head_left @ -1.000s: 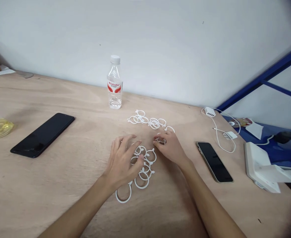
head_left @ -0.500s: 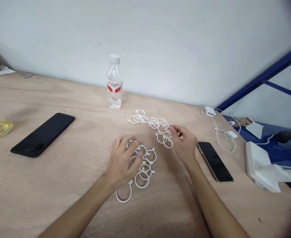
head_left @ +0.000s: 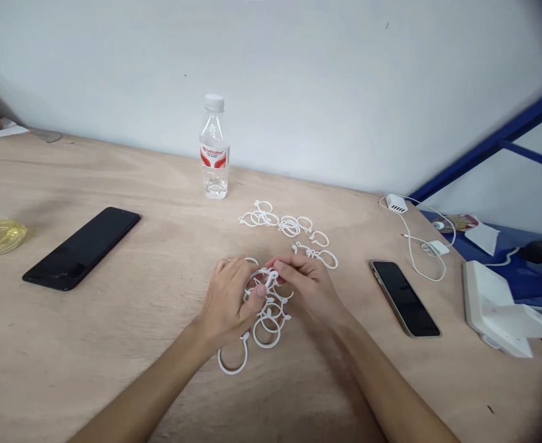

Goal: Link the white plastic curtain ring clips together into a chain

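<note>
In front of me, my right hand [head_left: 314,284] pinches a white plastic curtain ring [head_left: 271,278] by its small eyelet end. My left hand [head_left: 231,298] is curled at the other side of this ring, its fingers partly hiding it and its thumb below. Under and between the hands lies a cluster of overlapping white rings [head_left: 266,346], several of them partly covered. One separate ring [head_left: 232,373] rests below my left hand. Farther back, beyond my right hand, there is a loose group of more white rings [head_left: 290,229].
A water bottle [head_left: 214,157] stands near the wall. A black phone [head_left: 83,246] lies at left, another phone [head_left: 406,298] at right. White cable [head_left: 411,258] and a white device [head_left: 490,301] lie near the right table edge. Yellow clear packaging [head_left: 0,237] sits far left.
My right hand has come from the far ring group toward my left hand, bringing a ring with it. Rings at that group's near end have shifted. My left hand has hardly moved.
</note>
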A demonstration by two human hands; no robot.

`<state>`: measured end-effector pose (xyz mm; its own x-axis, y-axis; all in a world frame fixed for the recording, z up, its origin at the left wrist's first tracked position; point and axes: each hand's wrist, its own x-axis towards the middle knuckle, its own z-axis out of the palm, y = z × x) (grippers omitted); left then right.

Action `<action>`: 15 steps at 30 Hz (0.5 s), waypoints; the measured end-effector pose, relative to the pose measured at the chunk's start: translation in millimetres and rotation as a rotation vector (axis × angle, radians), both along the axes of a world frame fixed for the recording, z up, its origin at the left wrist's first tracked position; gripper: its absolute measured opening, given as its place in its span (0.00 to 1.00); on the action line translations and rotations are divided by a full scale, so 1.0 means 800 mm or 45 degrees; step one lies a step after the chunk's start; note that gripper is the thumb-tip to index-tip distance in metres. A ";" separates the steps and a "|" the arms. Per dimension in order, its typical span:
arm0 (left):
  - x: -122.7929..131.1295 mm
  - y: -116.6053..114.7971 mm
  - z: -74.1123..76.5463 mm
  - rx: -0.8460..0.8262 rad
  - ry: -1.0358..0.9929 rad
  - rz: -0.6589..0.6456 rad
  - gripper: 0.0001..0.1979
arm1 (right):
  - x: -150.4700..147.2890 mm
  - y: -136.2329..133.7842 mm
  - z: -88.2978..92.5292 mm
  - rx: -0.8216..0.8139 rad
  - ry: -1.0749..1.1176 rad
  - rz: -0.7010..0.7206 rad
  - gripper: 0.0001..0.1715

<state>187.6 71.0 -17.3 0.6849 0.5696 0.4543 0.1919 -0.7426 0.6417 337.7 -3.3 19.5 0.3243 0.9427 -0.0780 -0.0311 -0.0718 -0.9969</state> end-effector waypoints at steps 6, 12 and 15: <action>0.002 0.002 -0.002 0.028 -0.020 -0.005 0.28 | 0.000 -0.002 -0.004 -0.052 0.107 0.098 0.14; 0.003 0.002 -0.002 0.090 -0.043 -0.015 0.22 | -0.004 -0.003 0.000 0.001 -0.086 0.081 0.13; 0.005 0.001 -0.002 0.090 -0.006 0.047 0.11 | 0.017 -0.001 -0.005 -0.003 -0.303 0.048 0.14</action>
<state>191.5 71.5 -18.6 0.6621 0.5607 0.4973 0.2169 -0.7785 0.5890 351.7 -4.0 15.5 0.2984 0.9544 -0.0058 0.2073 -0.0708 -0.9757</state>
